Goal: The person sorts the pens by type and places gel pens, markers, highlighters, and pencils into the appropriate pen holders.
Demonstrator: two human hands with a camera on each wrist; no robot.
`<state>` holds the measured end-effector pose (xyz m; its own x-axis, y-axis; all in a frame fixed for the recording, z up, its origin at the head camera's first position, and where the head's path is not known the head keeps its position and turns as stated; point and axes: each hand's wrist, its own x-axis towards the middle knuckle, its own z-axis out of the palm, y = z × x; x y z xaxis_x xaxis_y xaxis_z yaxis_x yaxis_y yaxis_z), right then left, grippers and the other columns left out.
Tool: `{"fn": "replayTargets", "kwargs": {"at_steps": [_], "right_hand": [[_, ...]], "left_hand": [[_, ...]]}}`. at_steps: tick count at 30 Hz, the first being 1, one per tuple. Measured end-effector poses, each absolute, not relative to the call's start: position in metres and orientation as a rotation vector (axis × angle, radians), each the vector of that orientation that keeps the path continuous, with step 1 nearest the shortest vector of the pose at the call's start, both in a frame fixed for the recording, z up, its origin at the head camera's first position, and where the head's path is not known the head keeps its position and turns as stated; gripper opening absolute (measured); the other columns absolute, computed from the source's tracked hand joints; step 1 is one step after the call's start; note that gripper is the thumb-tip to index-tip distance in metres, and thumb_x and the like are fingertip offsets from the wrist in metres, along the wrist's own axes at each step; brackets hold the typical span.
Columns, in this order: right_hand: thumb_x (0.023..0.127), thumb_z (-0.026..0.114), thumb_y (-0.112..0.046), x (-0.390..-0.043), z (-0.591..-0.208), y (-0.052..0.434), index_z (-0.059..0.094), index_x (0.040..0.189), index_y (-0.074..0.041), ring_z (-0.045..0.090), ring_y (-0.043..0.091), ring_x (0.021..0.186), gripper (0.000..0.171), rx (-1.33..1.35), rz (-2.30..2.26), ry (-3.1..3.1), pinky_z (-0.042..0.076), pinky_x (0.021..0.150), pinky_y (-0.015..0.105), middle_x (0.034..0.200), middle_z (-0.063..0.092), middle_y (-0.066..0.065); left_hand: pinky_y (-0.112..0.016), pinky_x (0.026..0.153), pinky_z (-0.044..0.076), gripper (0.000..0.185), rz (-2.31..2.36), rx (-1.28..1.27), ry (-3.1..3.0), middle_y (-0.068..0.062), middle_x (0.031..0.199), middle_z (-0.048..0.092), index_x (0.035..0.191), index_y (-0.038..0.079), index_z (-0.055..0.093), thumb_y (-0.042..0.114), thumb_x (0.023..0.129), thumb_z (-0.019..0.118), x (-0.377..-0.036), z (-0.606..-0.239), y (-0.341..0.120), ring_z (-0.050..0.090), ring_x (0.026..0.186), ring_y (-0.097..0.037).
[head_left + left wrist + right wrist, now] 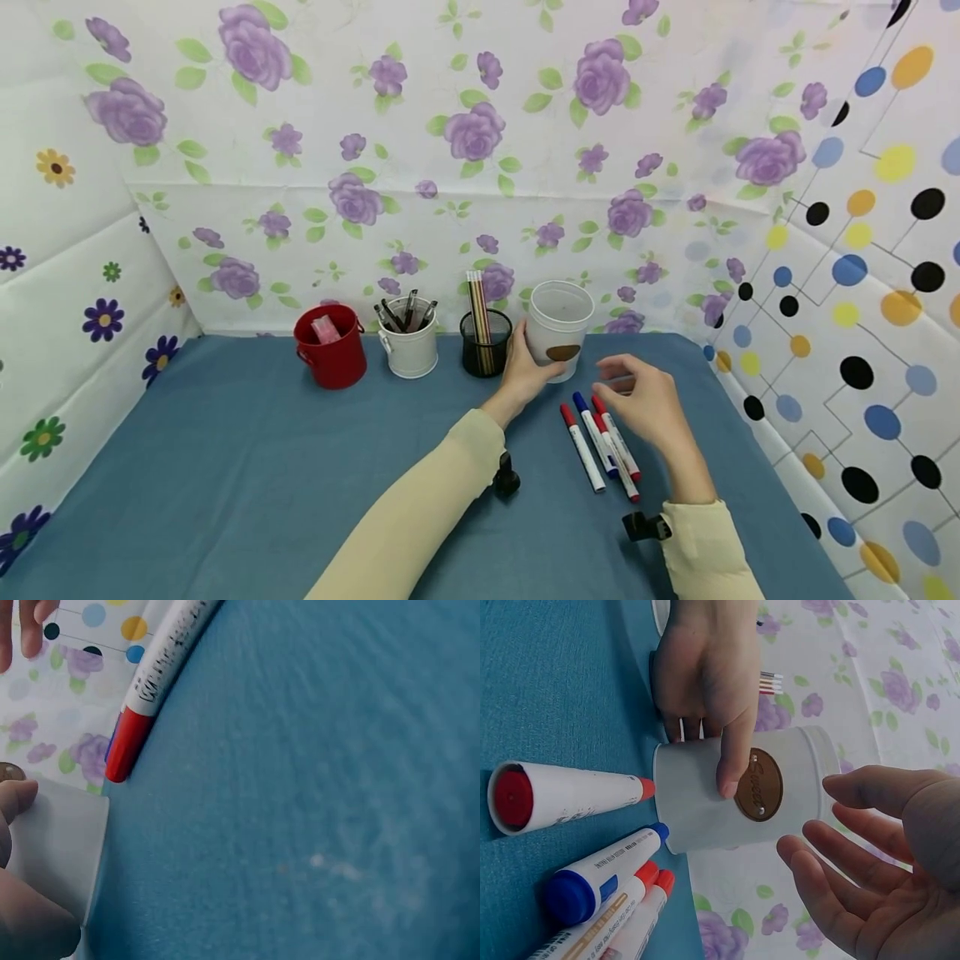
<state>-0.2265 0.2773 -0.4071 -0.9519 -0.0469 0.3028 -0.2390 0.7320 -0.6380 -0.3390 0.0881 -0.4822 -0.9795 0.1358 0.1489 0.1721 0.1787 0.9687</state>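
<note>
My left hand [527, 367] grips a frosted white plastic cup [561, 321] low on its side, thumb across the front beside a brown oval label [759, 785]. The cup stands upright at the back of the table. To its right is my right hand [641, 398], fingers loosely bent and holding nothing, near the cup's rim in the right wrist view. Between the hands and the table's front lie several whiteboard markers: a red-capped marker [582, 447] at the left, a blue-capped marker [596, 434] beside it, and more red ones [617, 437] at the right.
Left of the cup, a black mesh holder [472, 358] contains several pencils [480, 308]. Further left stand a white bucket [411, 354] with black pens and a red bucket [337, 358] with a pink item inside. Patterned cloth walls [420, 267] border the blue tabletop [262, 483].
</note>
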Motion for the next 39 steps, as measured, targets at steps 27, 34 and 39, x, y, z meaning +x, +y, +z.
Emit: {"fn": "replayTargets", "kwargs": {"at_steps": [27, 34, 39], "right_hand": [[0.094, 0.080, -0.011, -0.220, -0.418, 0.247, 0.074, 0.119, 0.000, 0.062, 0.016, 0.069, 0.028, 0.306, 0.810, -3.058, 0.056, 0.063, 0.038, 0.086, 0.070, 0.005], [0.091, 0.081, -0.009, -0.220, -0.426, 0.240, 0.075, 0.115, 0.002, 0.060, 0.016, 0.061, 0.027, 0.258, 0.747, -3.129, 0.052, 0.056, 0.036, 0.075, 0.067, 0.004], [0.090, 0.082, -0.008, -0.220, -0.427, 0.234, 0.075, 0.116, 0.003, 0.059, 0.017, 0.059, 0.029, 0.217, 0.734, -3.184, 0.052, 0.056, 0.035, 0.070, 0.063, 0.003]], "left_hand": [[-0.053, 0.125, 0.032, 0.111, -1.906, -0.260, -2.495, -0.015, 0.169, 0.030, 0.171, 0.014, 0.016, 0.022, 0.087, 0.089, -0.344, -0.490, 0.088, 0.034, 0.155, -0.036], [-0.054, 0.126, 0.032, 0.111, -1.905, -0.253, -2.511, -0.014, 0.171, 0.027, 0.171, 0.015, 0.014, 0.023, 0.088, 0.089, -0.343, -0.489, 0.087, 0.033, 0.156, -0.037], [-0.053, 0.126, 0.030, 0.113, -1.910, -0.237, -2.538, -0.013, 0.173, 0.025, 0.171, 0.017, 0.012, 0.024, 0.088, 0.089, -0.347, -0.492, 0.089, 0.031, 0.157, -0.035]]}}
